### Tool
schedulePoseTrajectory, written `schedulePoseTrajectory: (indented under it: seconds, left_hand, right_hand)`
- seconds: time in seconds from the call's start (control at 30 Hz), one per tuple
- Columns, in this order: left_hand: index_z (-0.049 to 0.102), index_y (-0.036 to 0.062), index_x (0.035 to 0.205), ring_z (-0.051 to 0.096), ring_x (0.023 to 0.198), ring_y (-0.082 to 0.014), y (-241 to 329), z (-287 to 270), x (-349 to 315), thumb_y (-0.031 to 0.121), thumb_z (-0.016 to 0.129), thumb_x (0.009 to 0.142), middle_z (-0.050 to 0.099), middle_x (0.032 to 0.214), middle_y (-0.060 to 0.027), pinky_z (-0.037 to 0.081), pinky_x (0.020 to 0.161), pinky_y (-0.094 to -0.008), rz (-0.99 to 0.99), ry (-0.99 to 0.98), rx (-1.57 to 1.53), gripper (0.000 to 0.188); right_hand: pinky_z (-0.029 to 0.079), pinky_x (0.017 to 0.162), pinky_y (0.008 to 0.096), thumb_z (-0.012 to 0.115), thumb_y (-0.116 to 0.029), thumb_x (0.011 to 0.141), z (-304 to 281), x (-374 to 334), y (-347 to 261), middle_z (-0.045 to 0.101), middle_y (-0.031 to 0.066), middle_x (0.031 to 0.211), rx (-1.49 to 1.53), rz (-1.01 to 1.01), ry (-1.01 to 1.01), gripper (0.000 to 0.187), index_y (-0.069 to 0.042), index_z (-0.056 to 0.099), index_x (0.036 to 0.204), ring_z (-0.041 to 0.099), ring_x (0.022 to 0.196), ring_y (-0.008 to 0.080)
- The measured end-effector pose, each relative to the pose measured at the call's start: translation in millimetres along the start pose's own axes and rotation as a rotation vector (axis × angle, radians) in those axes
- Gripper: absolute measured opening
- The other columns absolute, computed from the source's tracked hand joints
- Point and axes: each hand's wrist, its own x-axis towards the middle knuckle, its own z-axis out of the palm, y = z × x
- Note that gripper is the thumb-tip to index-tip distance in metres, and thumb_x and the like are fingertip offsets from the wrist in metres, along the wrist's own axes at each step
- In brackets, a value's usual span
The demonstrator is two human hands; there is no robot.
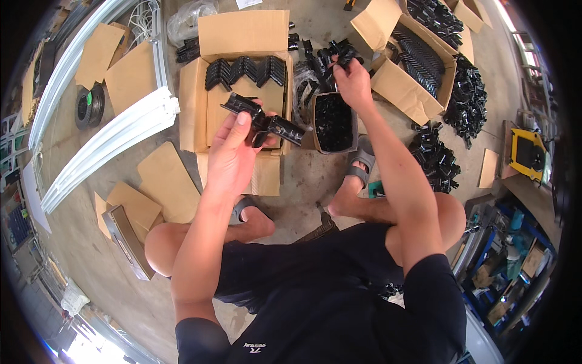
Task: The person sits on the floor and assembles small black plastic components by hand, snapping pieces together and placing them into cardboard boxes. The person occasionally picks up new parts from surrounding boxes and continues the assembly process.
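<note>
My left hand (233, 145) is closed around a pair of glossy black angled brackets (282, 129), held over the near part of an open cardboard box (189, 115). Along that box's far side stand rows of nested black V-shaped brackets (244, 71). Farther right, my right hand (353, 82) pinches a black bracket (345, 53) at a loose heap of like pieces; its fingertips are partly hidden. Just below that hand stands a small carton (353, 138) filled with small black parts (333, 118).
Another open carton (388, 85) at the right holds stacked black brackets. Loose black pieces lie in heaps (465, 97) beside it. Long white profiles (115, 145) and cardboard sheets (167, 176) are at the left. A yellow-framed device (526, 155) stands far right.
</note>
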Motion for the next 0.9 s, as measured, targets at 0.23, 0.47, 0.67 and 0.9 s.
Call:
schedulePoseTrajectory:
  seconds: [0.23,0.47,0.67,0.9]
  left_hand:
    - [0.066,0.0103,0.134,0.069,0.107,-0.0129,-28,-5,-9,0.028,0.067,0.106,0.075,0.12,-0.0064,0.056,0.084,-0.0298,-0.091,-0.019,0.14,0.033]
    - [0.067,0.0085,0.132,0.067,0.099,-0.0101,-52,-4,-38,0.026,0.069,0.105,0.075,0.115,-0.0023,0.053,0.083,-0.0286,-0.123,-0.12,0.295,0.032]
    - [0.069,0.0051,0.123,0.065,0.096,-0.0092,-58,-16,-50,0.018,0.073,0.102,0.072,0.106,-0.0005,0.052,0.081,-0.0277,-0.085,-0.129,0.296,0.024]
    - [0.07,0.0038,0.127,0.062,0.093,-0.0073,-44,-13,-49,0.018,0.073,0.103,0.072,0.106,0.0005,0.051,0.079,-0.0261,-0.097,-0.136,0.32,0.029]
  right_hand:
    - [0.049,0.064,0.0275,0.062,-0.014,0.101,-57,-119,-151,0.072,0.0002,0.092,-0.039,0.199,-0.604,0.04,-0.002,0.062,0.138,0.058,0.073,0.0074]
    - [0.052,0.066,0.0325,0.08,-0.013,0.093,-59,-178,-171,0.07,0.0113,0.094,-0.174,0.083,-0.661,0.056,-0.003,0.059,0.144,0.059,0.071,0.0137]
    - [0.058,0.073,0.0405,0.084,-0.024,0.088,-33,-196,-136,0.075,0.0201,0.101,-0.291,-0.438,-0.483,0.066,-0.001,0.058,0.144,0.07,0.078,0.037]
    - [0.059,0.072,0.0439,0.085,-0.029,0.086,-34,-192,-130,0.074,0.0204,0.101,-0.31,-0.646,-0.441,0.071,0.001,0.056,0.144,0.073,0.086,0.0374]
